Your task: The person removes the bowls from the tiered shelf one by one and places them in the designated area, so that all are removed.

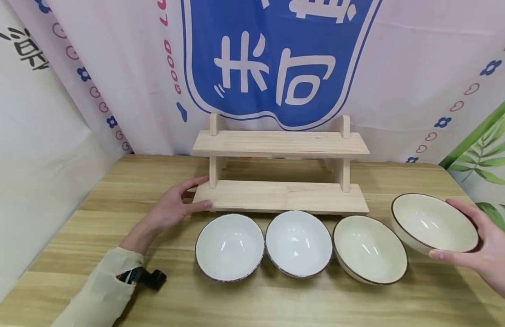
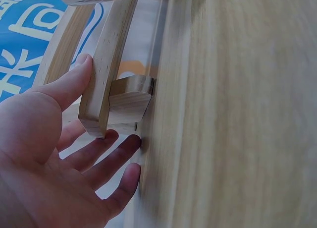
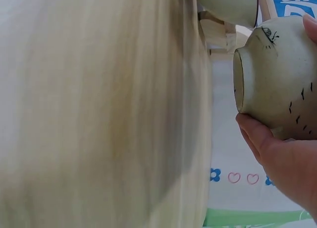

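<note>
My right hand (image 1: 487, 245) holds a cream bowl (image 1: 434, 222) with a brown rim, thumb on the near rim and fingers at its far right side. The bowl is raised above the table and slightly tilted; small dark markings on its outside (image 3: 292, 79) show in the right wrist view. At the left end of a two-tier wooden rack (image 1: 281, 195), my left hand (image 1: 180, 204) grips the lower board, thumb on top and fingers around its end. In front of the rack stand two white bowls (image 1: 230, 247) (image 1: 299, 244) and another cream bowl (image 1: 370, 250), side by side.
Everything stands on a wood-grain table (image 1: 170, 290). Behind the rack hangs a printed cloth (image 1: 146, 104) with a blue emblem. A dark wrist device (image 1: 144, 277) sits at my left sleeve. Both tiers of the rack show bare wood.
</note>
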`<control>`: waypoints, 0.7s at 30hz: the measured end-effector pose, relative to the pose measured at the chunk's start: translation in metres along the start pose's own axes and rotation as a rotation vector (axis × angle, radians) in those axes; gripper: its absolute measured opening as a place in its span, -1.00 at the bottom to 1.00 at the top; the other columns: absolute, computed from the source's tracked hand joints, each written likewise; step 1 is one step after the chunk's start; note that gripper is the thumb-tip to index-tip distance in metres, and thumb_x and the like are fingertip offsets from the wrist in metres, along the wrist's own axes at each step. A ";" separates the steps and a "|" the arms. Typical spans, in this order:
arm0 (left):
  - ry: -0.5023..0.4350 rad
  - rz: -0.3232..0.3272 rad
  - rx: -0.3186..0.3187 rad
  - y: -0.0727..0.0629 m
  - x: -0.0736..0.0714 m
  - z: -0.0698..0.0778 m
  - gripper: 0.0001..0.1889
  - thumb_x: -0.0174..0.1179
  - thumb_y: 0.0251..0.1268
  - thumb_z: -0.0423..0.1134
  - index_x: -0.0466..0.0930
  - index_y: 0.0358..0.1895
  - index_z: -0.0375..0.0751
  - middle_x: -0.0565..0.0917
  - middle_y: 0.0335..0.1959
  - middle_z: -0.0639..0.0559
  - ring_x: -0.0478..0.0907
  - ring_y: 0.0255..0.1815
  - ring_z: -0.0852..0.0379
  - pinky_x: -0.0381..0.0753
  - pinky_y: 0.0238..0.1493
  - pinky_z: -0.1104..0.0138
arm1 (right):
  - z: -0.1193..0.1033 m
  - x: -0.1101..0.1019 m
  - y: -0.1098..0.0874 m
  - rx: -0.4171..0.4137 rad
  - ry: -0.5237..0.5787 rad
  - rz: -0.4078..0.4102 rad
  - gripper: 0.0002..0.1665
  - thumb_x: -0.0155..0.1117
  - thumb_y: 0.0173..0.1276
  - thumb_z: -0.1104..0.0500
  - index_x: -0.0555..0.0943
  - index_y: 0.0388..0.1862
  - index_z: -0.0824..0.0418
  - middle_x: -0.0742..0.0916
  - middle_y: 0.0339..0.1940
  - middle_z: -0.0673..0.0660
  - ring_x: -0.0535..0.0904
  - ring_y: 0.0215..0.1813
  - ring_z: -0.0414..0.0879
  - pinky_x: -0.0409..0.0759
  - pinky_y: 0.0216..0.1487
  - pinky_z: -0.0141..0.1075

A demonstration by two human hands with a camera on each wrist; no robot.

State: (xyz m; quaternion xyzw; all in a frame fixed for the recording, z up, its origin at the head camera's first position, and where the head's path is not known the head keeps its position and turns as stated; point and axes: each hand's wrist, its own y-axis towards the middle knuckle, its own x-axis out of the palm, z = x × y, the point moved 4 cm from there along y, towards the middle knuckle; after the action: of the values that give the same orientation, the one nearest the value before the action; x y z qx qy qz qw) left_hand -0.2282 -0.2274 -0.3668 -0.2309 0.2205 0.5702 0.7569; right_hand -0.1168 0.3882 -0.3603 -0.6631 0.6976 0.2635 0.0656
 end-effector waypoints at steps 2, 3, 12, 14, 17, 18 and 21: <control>-0.012 0.000 0.001 0.000 0.000 -0.001 -0.14 0.41 0.43 0.06 0.22 0.69 0.03 0.31 0.63 -0.31 0.48 0.47 -0.33 0.54 0.29 0.02 | 0.003 -0.002 -0.004 -0.001 -0.067 0.018 0.30 0.49 -0.06 0.69 0.31 0.53 -0.25 0.50 0.26 -0.34 0.52 0.07 -0.60 0.50 -0.05 -0.74; -0.016 0.002 0.000 0.000 0.000 -0.001 -0.14 0.41 0.43 0.06 0.22 0.69 0.03 0.31 0.62 -0.31 0.48 0.47 -0.33 0.54 0.29 0.02 | 0.005 -0.002 -0.006 0.005 -0.097 0.022 0.31 0.51 -0.06 0.67 0.30 0.53 -0.28 0.48 0.25 -0.36 0.50 0.07 -0.61 0.49 -0.05 -0.75; -0.025 -0.002 -0.005 0.001 0.002 -0.001 -0.13 0.42 0.41 0.07 0.23 0.69 0.05 0.31 0.62 -0.30 0.47 0.48 -0.33 0.53 0.30 0.02 | 0.023 -0.005 -0.019 0.058 -0.207 0.003 0.28 0.56 -0.03 0.57 0.25 0.40 -0.47 0.45 0.16 -0.48 0.45 0.02 -0.66 0.42 -0.07 -0.76; -0.025 0.000 -0.009 0.001 0.001 -0.001 -0.13 0.42 0.41 0.06 0.22 0.69 0.05 0.31 0.63 -0.30 0.46 0.48 -0.33 0.53 0.30 0.01 | 0.028 -0.005 -0.021 0.076 -0.200 -0.013 0.27 0.54 0.01 0.57 0.23 0.40 -0.48 0.45 0.16 -0.49 0.45 0.02 -0.67 0.43 -0.07 -0.76; -0.015 0.000 -0.009 0.001 0.001 -0.001 -0.13 0.42 0.41 0.08 0.22 0.69 0.06 0.31 0.63 -0.30 0.46 0.49 -0.33 0.53 0.31 -0.01 | 0.033 -0.005 -0.024 0.085 -0.192 -0.021 0.27 0.52 0.03 0.57 0.22 0.42 -0.49 0.44 0.17 -0.49 0.45 0.03 -0.67 0.43 -0.06 -0.76; -0.010 0.001 -0.009 0.001 0.001 -0.001 -0.13 0.42 0.41 0.09 0.22 0.69 0.06 0.30 0.63 -0.30 0.46 0.49 -0.33 0.53 0.32 -0.02 | 0.034 -0.005 -0.024 0.078 -0.193 -0.018 0.28 0.53 0.02 0.57 0.23 0.42 -0.49 0.45 0.18 -0.49 0.44 0.03 -0.67 0.42 -0.05 -0.77; -0.003 0.001 -0.008 0.000 0.000 0.001 -0.13 0.41 0.41 0.11 0.22 0.69 0.07 0.30 0.64 -0.29 0.46 0.49 -0.33 0.53 0.33 -0.05 | 0.037 -0.006 -0.025 0.042 -0.190 -0.013 0.32 0.52 -0.04 0.60 0.24 0.45 -0.45 0.46 0.21 -0.49 0.44 0.07 -0.67 0.41 -0.04 -0.78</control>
State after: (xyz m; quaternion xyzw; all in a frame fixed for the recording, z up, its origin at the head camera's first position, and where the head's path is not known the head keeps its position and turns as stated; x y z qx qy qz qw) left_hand -0.2280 -0.2266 -0.3666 -0.2328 0.2172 0.5716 0.7562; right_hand -0.1017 0.4103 -0.3959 -0.6380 0.6894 0.3099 0.1470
